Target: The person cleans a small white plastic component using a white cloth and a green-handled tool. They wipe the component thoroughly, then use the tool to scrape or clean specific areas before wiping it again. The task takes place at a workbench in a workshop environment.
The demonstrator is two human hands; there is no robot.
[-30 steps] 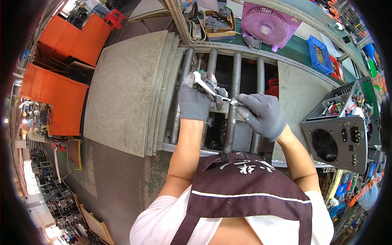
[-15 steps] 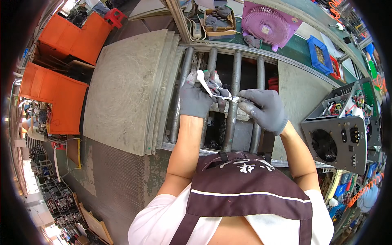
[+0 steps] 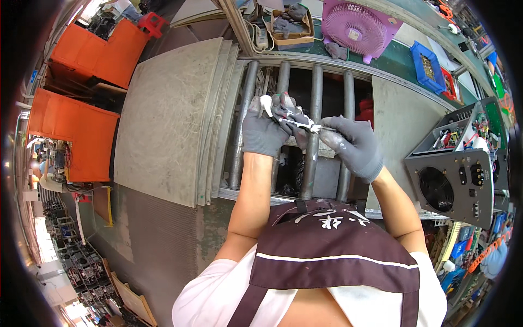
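Both my hands wear grey gloves smeared with white at the fingertips, and they meet above the metal rollers. My left hand (image 3: pixel 262 135) is closed round a white, rounded and tapering piece (image 3: pixel 266 103) that sticks up beside the thumb; the rest of it lies among the fingers. The fingers of my right hand (image 3: pixel 357 147) pinch a thin stick-like piece (image 3: pixel 327 128) pointing toward the left hand. At its tip, between the hands, is a white paste-like blob (image 3: pixel 315 128). What exactly the left fingers hold beneath it is too small to make out.
Steel rollers (image 3: pixel 311 163) run below my hands. Stacked grey boards (image 3: pixel 163 120) lie to the left, with orange cabinets (image 3: pixel 87 136) beyond. A purple fan (image 3: pixel 354 32), a box of gloves (image 3: pixel 291 27) and a blue tray (image 3: pixel 426 68) stand behind. An open grey equipment case (image 3: pixel 449 185) sits at right.
The white tapering piece in my left hand has tilted, so its narrow end shows less. My right hand has shifted slightly, still pinching the thin piece.
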